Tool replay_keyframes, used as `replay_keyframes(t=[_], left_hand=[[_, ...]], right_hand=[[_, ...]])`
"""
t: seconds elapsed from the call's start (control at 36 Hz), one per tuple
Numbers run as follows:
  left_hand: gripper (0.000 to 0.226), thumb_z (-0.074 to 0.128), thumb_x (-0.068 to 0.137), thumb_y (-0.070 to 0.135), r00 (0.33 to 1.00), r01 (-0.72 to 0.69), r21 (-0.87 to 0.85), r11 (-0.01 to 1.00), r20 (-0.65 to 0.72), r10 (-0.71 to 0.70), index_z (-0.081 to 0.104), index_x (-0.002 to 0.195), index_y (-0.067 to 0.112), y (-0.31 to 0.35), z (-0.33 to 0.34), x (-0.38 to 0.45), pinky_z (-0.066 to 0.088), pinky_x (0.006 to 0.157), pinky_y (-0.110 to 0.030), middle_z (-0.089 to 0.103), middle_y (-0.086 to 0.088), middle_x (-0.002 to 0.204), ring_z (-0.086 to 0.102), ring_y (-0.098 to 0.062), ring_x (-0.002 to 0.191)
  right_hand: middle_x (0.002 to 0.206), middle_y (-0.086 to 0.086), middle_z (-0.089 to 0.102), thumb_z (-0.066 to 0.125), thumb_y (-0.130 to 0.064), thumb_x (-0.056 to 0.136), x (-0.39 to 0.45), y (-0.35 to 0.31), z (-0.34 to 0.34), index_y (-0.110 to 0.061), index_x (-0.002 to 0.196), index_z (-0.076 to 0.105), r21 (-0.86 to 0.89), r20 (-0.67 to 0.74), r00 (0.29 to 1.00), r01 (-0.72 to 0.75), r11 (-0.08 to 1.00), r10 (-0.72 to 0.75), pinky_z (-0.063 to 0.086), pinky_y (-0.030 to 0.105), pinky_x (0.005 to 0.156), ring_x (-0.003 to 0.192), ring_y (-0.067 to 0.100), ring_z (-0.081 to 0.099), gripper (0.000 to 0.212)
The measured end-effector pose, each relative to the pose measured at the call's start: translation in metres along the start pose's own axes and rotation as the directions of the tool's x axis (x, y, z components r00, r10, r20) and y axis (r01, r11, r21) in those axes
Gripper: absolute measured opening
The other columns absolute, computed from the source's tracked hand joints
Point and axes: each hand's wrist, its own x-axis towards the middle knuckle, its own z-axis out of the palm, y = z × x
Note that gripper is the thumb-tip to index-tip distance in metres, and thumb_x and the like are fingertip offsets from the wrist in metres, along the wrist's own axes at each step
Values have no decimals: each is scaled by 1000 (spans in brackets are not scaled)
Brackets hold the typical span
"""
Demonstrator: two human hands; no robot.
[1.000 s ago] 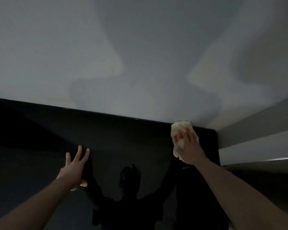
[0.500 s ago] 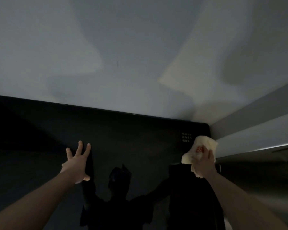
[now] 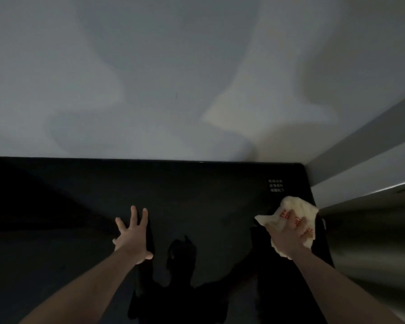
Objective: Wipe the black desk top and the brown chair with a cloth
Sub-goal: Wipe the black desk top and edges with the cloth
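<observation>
Pressing the cloth (image 3: 290, 220) flat under my right hand (image 3: 289, 237), I work the worktop (image 3: 197, 190) beside its right edge. Unwiped black surface stretches leftward from the cloth, its long axis sideways. My left hand (image 3: 132, 237) rests spread, empty, there.

Worktop (image 3: 197, 195) fwd & below, back edge against wall (image 3: 173, 78). Left hand (image 3: 132, 239) flat on worktop, centre-left. Right hand (image 3: 290, 237) on cloth (image 3: 288, 213) at worktop's right edge, well apart from left hand. Small printed label (image 3: 276, 185) just behind cloth, nr back-right corner. Side wall (image 3: 365, 164) to right of corner.
</observation>
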Motion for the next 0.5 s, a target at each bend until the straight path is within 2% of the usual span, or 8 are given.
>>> replay_keyframes(t=[0.08,0.14,0.22,0.31,0.39,0.5], left_hand=[[139,88,76,32,1000,-1,-3,1000,0,1,-25,156,33,0,2,0,38,113,-61,-39,2,160,-17,-47,151],[139,89,76,31,1000,6,-11,1000,-8,-6,-26,155,34,0,4,2,39,113,-60,-40,4,159,-17,-46,151],[141,89,75,31,1000,6,-1,1000,-13,-6,-27,155,34,0,5,7,43,111,-57,-42,5,158,-18,-46,150],[142,89,74,31,1000,-6,-1,1000,-18,6,-27,154,35,-2,7,9,47,109,-54,-42,6,157,-19,-46,150],[141,90,74,32,1000,-9,-3,1000,-29,9,-27,154,35,-3,8,11,46,109,-55,-42,6,157,-19,-46,150],[141,90,74,31,999,-12,-5,1000,-41,12,-25,155,35,-3,10,10,47,109,-55,-42,6,157,-20,-46,150]], right_hand=[[162,0,-34,26,-85,83,4,-11,-3,-38,154,-24,-56,62,998,10,998,-6,-4,70,114,146,43,-31,98],[160,0,-38,21,-87,77,9,-22,-7,-38,155,-23,-33,68,997,-22,999,24,-7,73,112,143,45,-33,102],[159,-1,-39,32,-85,80,17,-32,-9,-42,155,-20,60,21,998,-61,996,60,-10,72,111,145,42,-31,102],[161,0,-36,40,-77,85,16,-38,-15,-41,157,-16,106,2,999,-32,994,32,-12,69,112,146,40,-31,98],[161,0,-35,40,-74,86,16,-42,-14,-39,157,-15,126,13,1000,-18,992,17,-15,67,111,146,40,-33,96],[162,0,-34,48,-57,98,-3,-57,-10,-37,158,-13,194,-62,998,35,980,-23,-10,68,115,149,36,-27,88]])
